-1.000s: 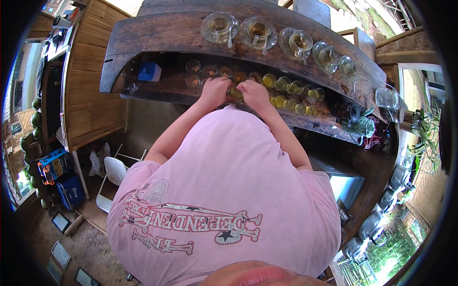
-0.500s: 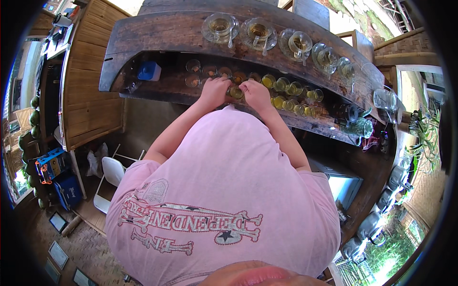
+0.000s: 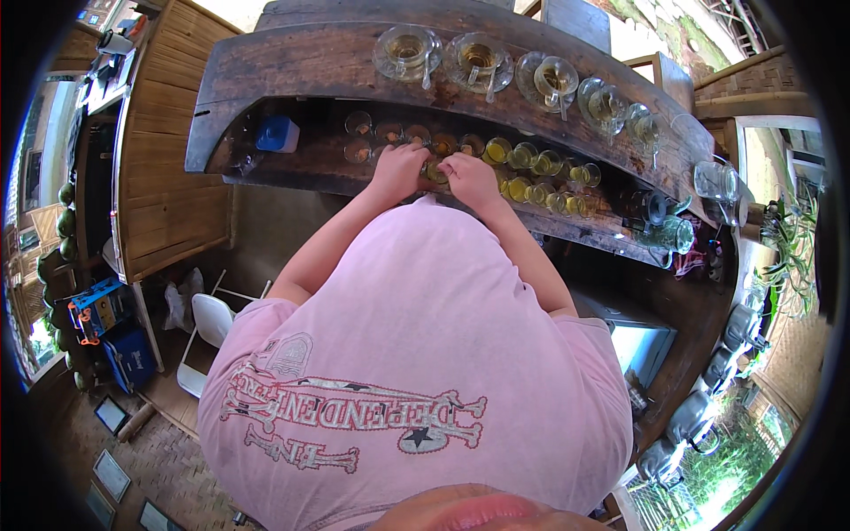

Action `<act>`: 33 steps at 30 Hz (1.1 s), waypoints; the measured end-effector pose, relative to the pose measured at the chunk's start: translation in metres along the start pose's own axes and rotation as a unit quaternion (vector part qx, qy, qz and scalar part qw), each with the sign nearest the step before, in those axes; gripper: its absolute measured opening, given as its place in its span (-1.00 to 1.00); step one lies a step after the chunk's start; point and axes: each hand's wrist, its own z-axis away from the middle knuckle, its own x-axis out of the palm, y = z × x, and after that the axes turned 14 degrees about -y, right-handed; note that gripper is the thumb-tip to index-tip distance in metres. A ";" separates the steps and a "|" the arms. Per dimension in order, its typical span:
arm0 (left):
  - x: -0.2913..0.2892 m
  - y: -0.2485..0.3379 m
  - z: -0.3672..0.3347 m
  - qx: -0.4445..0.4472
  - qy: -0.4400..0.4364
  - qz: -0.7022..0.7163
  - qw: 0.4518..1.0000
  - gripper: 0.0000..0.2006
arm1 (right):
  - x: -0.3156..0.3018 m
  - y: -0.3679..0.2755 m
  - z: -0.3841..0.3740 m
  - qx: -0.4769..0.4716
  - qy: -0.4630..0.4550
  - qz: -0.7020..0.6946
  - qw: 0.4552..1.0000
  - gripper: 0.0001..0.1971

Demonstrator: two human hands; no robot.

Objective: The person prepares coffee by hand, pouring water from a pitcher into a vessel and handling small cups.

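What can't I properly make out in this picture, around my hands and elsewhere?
All in the head view:
Glass between the hands: partly covered by the fingers of the left hand and right hand.
Both undersides: hidden by the backs of the hands, so grip is unclear.
Orange bits in the leftmost glasses: too small to identify.
Lowest frame, lower left: cut off by the bottom edge.

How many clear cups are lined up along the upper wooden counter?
5, from left to right: the leftmost cup, second cup, middle cup, fourth cup and rightmost cup, nearest the clear glass jar. The right end is crowded, so another could be hidden.
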 end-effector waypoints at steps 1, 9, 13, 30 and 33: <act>0.000 0.001 0.001 0.007 0.009 -0.002 1.000 -0.49 | -0.002 0.000 -0.001 0.000 -0.001 0.000 1.000 -0.85; 0.000 -0.001 0.000 -0.003 -0.009 0.004 1.000 -0.45 | 0.001 0.003 -0.002 -0.013 0.008 -0.005 1.000 -0.84; 0.000 0.001 0.002 0.005 0.004 0.006 1.000 -0.46 | -0.007 0.002 -0.005 0.015 0.038 -0.035 0.999 -0.80; -0.001 0.003 0.002 0.000 0.005 0.004 1.000 -0.48 | -0.007 0.005 -0.010 -0.008 0.055 -0.027 0.998 -0.85; -0.001 0.002 0.001 0.004 0.008 0.001 1.000 -0.49 | -0.003 0.003 -0.006 -0.026 -0.011 -0.020 0.999 -0.82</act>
